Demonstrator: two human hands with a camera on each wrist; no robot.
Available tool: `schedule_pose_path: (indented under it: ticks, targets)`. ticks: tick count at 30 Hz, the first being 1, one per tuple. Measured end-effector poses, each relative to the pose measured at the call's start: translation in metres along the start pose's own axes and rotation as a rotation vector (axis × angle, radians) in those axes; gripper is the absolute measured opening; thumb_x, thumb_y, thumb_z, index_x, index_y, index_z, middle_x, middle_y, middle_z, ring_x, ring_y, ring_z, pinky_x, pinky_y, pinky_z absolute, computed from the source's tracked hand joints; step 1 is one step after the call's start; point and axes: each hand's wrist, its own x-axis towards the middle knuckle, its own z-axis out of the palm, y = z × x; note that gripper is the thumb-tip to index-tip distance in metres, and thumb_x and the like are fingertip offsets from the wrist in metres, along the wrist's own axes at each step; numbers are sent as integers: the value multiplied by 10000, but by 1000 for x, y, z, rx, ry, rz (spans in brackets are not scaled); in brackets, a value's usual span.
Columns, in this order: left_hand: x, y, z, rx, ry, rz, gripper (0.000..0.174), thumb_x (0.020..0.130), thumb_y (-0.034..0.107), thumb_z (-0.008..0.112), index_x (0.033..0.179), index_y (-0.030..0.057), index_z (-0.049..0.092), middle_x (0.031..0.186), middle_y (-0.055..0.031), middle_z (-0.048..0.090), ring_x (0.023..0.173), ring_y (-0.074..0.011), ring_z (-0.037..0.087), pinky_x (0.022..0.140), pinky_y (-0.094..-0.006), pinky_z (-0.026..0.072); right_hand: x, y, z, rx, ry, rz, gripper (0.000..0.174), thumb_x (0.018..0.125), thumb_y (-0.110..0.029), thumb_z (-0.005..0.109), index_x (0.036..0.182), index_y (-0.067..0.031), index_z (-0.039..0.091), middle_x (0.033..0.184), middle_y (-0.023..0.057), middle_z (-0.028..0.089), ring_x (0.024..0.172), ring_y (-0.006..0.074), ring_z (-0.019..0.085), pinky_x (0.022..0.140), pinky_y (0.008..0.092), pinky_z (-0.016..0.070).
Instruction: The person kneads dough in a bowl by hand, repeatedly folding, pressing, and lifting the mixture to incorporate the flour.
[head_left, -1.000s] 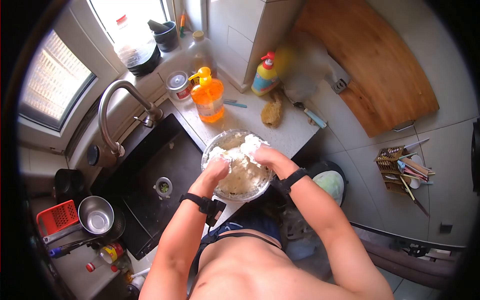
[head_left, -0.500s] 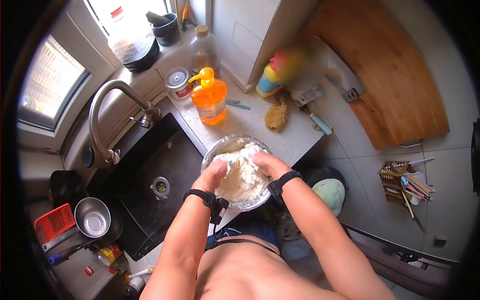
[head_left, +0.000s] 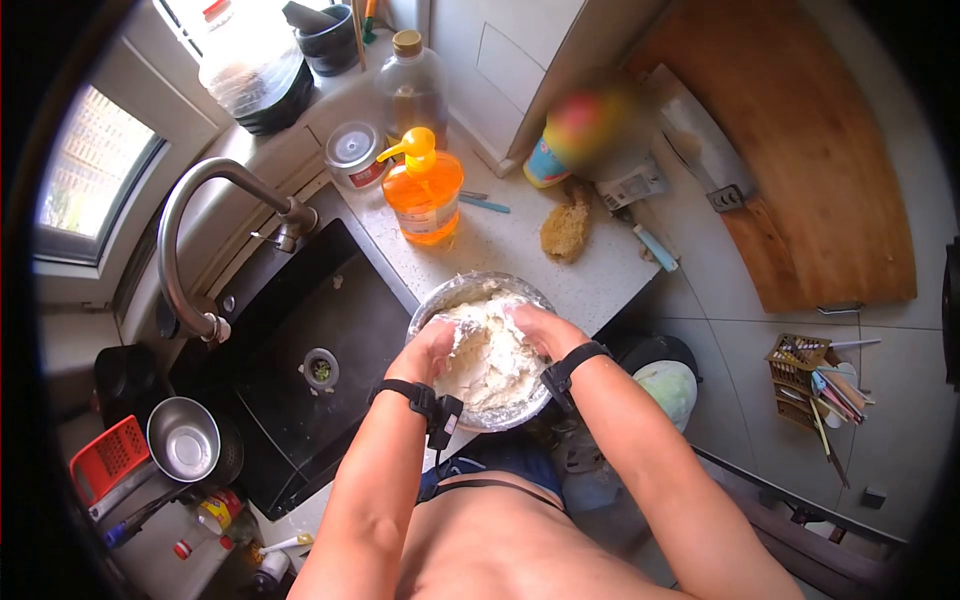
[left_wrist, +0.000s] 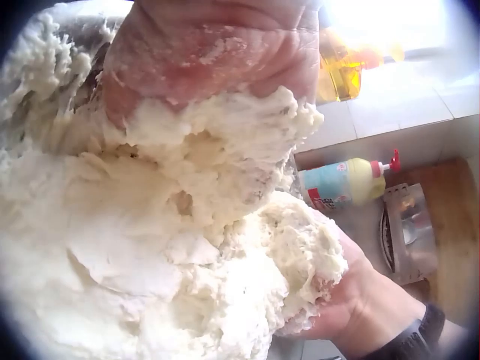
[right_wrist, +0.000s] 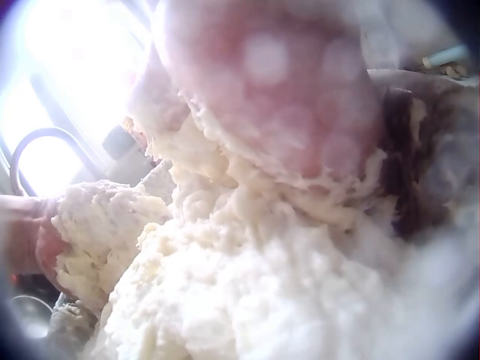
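A metal bowl [head_left: 437, 297] with a floury rim stands at the counter's edge, filled with a lumpy, wet, pale dough [head_left: 490, 365]. Both hands are down in the bowl, on opposite sides of the dough. My left hand [head_left: 436, 345] grips the dough's left side; in the left wrist view its palm [left_wrist: 214, 52] shows, while dough covers the fingers. On the other side my right hand [head_left: 540, 330] holds the dough, its fingers sunk in it. Sticky clumps coat both hands, and the right wrist view is blurred close to the palm.
A dark sink [head_left: 330, 300] with a curved faucet [head_left: 170, 240] lies left of the bowl. Behind the bowl stand an orange pump bottle [head_left: 422, 195] and a sponge-like scrubber [head_left: 566, 232]. At far right are a cleaver [head_left: 690, 130], a wooden board [head_left: 830, 180] and a utensil basket [head_left: 795, 355].
Both hands have gone from raised above the bowl's far part to deeper at the dough's sides. The dough has been drawn up into a mound between them. The head view has shifted slightly.
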Motion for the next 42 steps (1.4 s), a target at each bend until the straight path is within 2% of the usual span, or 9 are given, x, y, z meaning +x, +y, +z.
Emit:
schedule_pose_path:
  ticks: [2, 6, 11, 17, 20, 27, 33, 38, 42]
  targets:
    - [4, -2, -2, -45, 11, -7, 252, 836, 171, 511, 1031, 24, 572, 940, -93, 632, 803, -183, 624, 700, -313, 519, 5, -4, 1, 67, 35, 93, 377, 870, -279, 446, 1148, -25, 475, 1097, 131, 554, 960, 204, 549, 827, 358, 448]
    - [12, -8, -11, -150, 32, -44, 236, 835, 154, 508, 1015, 16, 572, 906, -102, 636, 761, -190, 631, 658, -325, 533, 2, -19, 12, -77, 71, 215, 401, 894, -336, 398, 1149, -38, 477, 1113, 122, 552, 963, 212, 551, 820, 366, 452]
    - [-3, 6, -2, -11, 83, -74, 237, 831, 143, 498, 1016, 12, 566, 918, -104, 630, 749, -188, 631, 641, -335, 537, -13, -37, 22, -222, 123, 278, 401, 901, -351, 381, 1148, -52, 484, 1109, 104, 562, 947, 212, 565, 802, 375, 466]
    - [38, -18, -40, 56, 147, -126, 259, 818, 170, 524, 1026, 22, 565, 937, -99, 626, 777, -186, 624, 675, -340, 529, 7, -24, 3, -109, 32, 336, 376, 893, -334, 404, 1131, -59, 501, 1066, 98, 592, 926, 199, 582, 792, 377, 475]
    - [39, -22, -40, 41, 106, -92, 277, 805, 172, 543, 1039, 23, 563, 944, -99, 623, 781, -183, 620, 681, -333, 526, 6, -21, -2, -95, 42, 275, 371, 885, -322, 421, 1122, -49, 507, 1042, 102, 604, 911, 202, 591, 787, 381, 479]
    - [-21, 14, 8, 140, 33, 21, 354, 753, 86, 569, 1098, 9, 542, 995, -106, 605, 832, -199, 593, 720, -336, 495, -2, -36, 10, -164, -5, 367, 357, 870, -292, 448, 1099, -25, 509, 1016, 120, 612, 846, 198, 616, 751, 391, 502]
    - [35, -21, -55, 223, -9, 102, 357, 760, 102, 574, 1104, 14, 540, 1043, -81, 591, 908, -178, 560, 797, -323, 460, 10, -22, -16, -59, -43, 287, 336, 844, -259, 494, 1085, -26, 515, 995, 107, 618, 825, 192, 624, 727, 385, 515]
    - [18, 12, -25, 167, -277, 195, 348, 765, 105, 611, 1094, 12, 546, 1061, -83, 589, 906, -166, 571, 798, -308, 470, -11, -45, -25, -102, -38, 200, 315, 819, -221, 542, 1070, -31, 528, 982, 87, 620, 810, 173, 623, 703, 350, 523]
    - [3, 29, -17, 82, -397, 148, 376, 759, 111, 617, 1112, 11, 534, 1069, -86, 584, 917, -168, 567, 815, -309, 463, 24, -19, -73, 59, -245, 118, 300, 799, -216, 575, 1043, -44, 551, 981, 81, 618, 813, 161, 615, 700, 339, 525]
